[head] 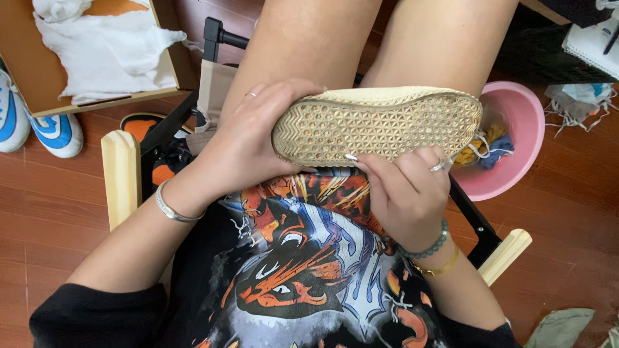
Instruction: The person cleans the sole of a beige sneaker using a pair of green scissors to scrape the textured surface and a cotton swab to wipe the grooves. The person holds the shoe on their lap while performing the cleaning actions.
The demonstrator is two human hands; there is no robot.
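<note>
While sitting in a wooden-armed chair (120, 177) over the lap, this person's keeping a cream shoe (377, 122) sole-up, probably to get at the tread, with the left hand (248, 138) wrapping its heel and the right hand (403, 187) pinching something tiny, can't tell what, near a pink basin (519, 119).

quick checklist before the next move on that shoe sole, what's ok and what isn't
1. Shoe turned sole up, tread in view: ok.
2. Left hand wrapped around the left end of the shoe: ok.
3. Right hand at the near edge of the sole, fingertips touching it: ok.
4. Small tool in the right hand: cannot tell, only a pale tip shows.
5. Pink basin of scraps beside the right knee: ok.
6. White cloth on the cardboard, away from both hands: not ok.
</note>
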